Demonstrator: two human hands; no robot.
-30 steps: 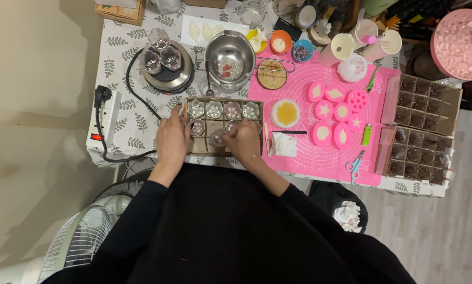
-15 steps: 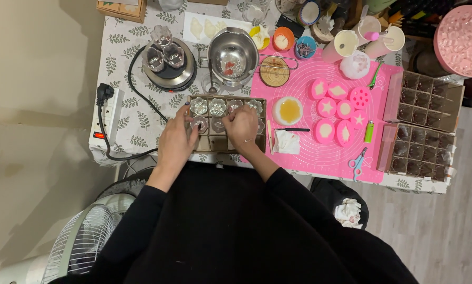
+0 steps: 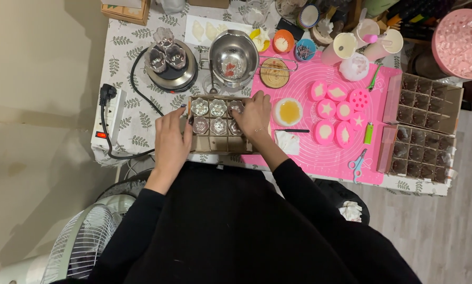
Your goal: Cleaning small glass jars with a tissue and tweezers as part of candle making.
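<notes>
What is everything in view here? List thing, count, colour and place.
Divided box: one, brown card, table front, between the hands.
Glass cups: about six, clear, in the box's far rows.
Steel bowl: one, silver, behind the box.
Hot plate: one, dark, far left, three glass cups on it.
Silicone mat: one, pink, right of the box.
Moulds: about seven, pink, on the mat.
Power strip: one, white, left edge.
Left hand: on the box's left side.
Right hand: on the box's right side.
</notes>
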